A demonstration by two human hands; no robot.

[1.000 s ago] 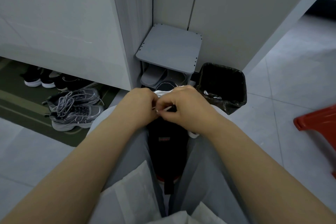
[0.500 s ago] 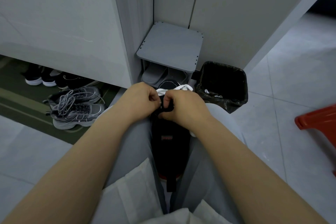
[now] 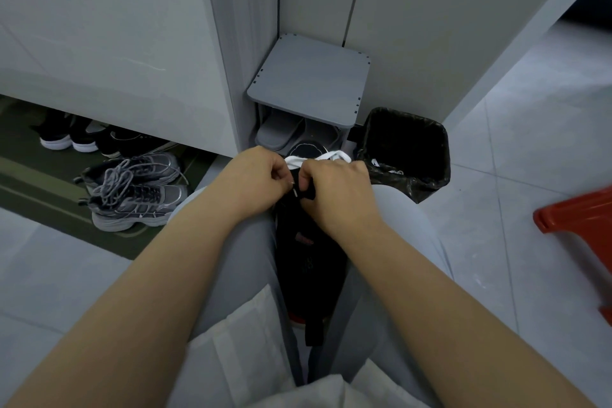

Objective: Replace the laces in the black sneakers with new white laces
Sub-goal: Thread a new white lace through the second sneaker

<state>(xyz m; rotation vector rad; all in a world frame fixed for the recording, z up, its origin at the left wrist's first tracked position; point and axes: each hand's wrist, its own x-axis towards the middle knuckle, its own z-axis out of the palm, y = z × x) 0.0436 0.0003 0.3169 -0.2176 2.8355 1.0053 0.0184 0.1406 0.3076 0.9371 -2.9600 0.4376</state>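
A black sneaker (image 3: 309, 258) lies wedged between my knees, heel toward me, with a red patch on its tongue. A white lace (image 3: 318, 157) loops out beyond my knuckles at the shoe's far end. My left hand (image 3: 255, 181) pinches the lace's tip, which shows between the two hands. My right hand (image 3: 334, 191) grips the black edge of the sneaker's upper beside that tip. Where the lace runs under my fingers is hidden.
A grey shoe rack (image 3: 309, 88) with slippers stands just ahead by the wall. A black lined bin (image 3: 409, 151) sits to its right. Grey sneakers (image 3: 135, 194) and dark shoes (image 3: 69, 139) lie on a mat at left. A red stool (image 3: 578, 222) is at right.
Both hands have shifted slightly up the shoe. The right hand has turned and now grips the shoe's edge, and the lace tip shows between the hands.
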